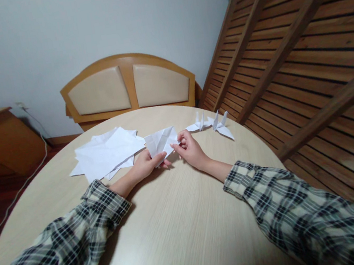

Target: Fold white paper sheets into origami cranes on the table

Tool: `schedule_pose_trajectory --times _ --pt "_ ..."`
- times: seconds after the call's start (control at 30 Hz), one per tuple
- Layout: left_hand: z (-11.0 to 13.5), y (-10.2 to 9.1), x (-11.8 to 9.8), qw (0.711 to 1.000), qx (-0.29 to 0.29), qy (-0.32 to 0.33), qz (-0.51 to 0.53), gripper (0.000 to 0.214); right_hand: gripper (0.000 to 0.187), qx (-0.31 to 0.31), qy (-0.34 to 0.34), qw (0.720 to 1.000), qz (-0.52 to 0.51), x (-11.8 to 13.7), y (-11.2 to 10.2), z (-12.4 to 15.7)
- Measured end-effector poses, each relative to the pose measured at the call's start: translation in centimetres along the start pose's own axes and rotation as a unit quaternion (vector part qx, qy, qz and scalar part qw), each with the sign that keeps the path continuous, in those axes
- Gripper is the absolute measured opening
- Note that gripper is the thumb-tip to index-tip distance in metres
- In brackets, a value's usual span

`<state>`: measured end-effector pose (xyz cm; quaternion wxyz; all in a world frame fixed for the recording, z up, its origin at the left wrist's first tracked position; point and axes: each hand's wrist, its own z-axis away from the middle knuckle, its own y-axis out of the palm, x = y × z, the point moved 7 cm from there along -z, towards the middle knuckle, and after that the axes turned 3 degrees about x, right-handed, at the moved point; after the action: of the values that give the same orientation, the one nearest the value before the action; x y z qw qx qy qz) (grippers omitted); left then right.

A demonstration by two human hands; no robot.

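Observation:
A partly folded white paper [160,140] is held just above the round pale wooden table [178,222], near its far side. My left hand [147,163] pinches its lower left edge, thumb on top. My right hand [189,147] pinches its right corner between thumb and forefinger. Both arms wear checked sleeves and reach in from the near edge.
A loose pile of white sheets [107,154] lies left of my hands. Folded paper cranes [211,125] stand to the right, near the far edge. Behind the table is a padded wooden headboard [129,88]. A slatted wooden frame [302,48] leans at right; a cable [14,196] trails at left.

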<state>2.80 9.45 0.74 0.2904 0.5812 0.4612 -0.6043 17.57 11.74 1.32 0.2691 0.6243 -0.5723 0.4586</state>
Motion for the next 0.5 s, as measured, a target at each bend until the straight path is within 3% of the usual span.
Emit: schedule_pose_trajectory --times 0.23,0.5 --pt "0.0 0.1 0.0 1.0 -0.002 -0.003 -0.002 0.03 0.024 -0.005 -0.011 1.0 0.019 0.5 0.3 0.2" --pt "-0.5 -0.3 0.9 0.997 0.019 0.009 -0.081 0.038 0.017 -0.036 -0.015 0.999 0.029 -0.2 -0.5 0.0"
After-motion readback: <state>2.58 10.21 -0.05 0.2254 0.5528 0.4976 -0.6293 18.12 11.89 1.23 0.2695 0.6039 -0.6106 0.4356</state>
